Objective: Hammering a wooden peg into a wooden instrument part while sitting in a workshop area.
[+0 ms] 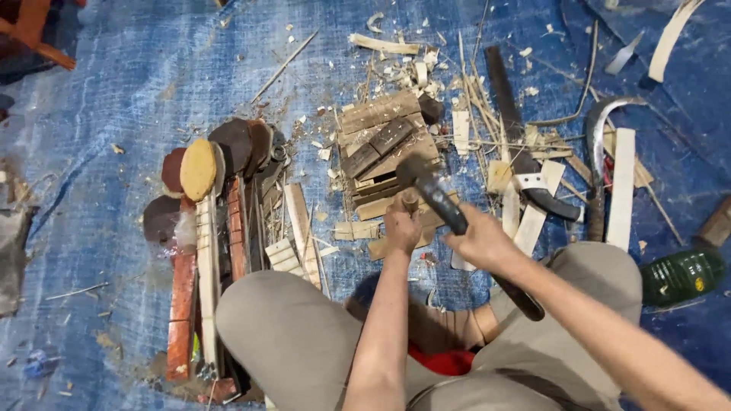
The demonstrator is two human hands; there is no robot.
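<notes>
My right hand [481, 242] grips the long dark handle of a hammer [442, 199]. Its dark head hangs just above my left hand [402, 226]. My left hand is shut on a small wooden peg-like piece [410, 199], held upright on a pile of short wood blocks [382, 144]. Both forearms reach out over my bent knees in grey trousers. I sit on a blue tarp [122, 99].
Left of my knee lie long wood strips [207, 266] and round wooden discs [198, 167]. To the right are a dark machete [518, 144], a curved sickle blade [598, 144], a pale plank [620, 190] and a green bottle [681, 275]. Shavings litter the tarp.
</notes>
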